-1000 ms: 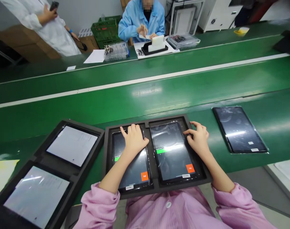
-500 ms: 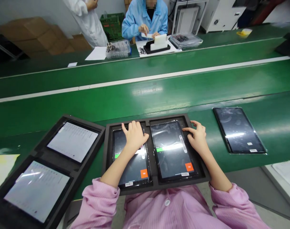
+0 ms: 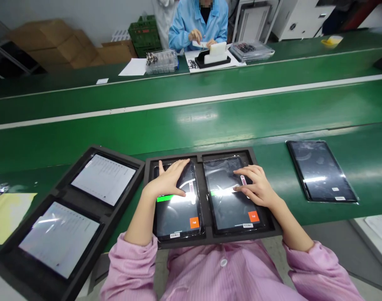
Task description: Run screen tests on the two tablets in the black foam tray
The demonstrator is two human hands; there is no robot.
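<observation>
Two tablets lie side by side in a black foam tray [image 3: 206, 241] in front of me. Over the upper part of the left tablet [image 3: 175, 215] is my left hand [image 3: 169, 179], fingers spread, with its index finger near the top right corner. My right hand [image 3: 255, 185] is over the right side of the other tablet [image 3: 226, 209], thumb and fingers apart, close to a pink-edged slider on the screen. Whether the fingertips touch the glass I cannot tell. Each screen shows a green bar and an orange "Fail" square. Neither hand holds anything.
A second foam tray [image 3: 98, 228] with two white-screened tablets sits at the left. Another dark tablet [image 3: 322, 171] lies to the right on the green bench. Yellow paper [image 3: 11, 217] is at the far left. Across the bench a person in blue [image 3: 198, 25] works beside plastic boxes.
My right hand has moved left from the tray's edge onto the right tablet's screen. My left hand has shifted slightly, fingers now stretched to the right. The standing person in white is mostly out of view.
</observation>
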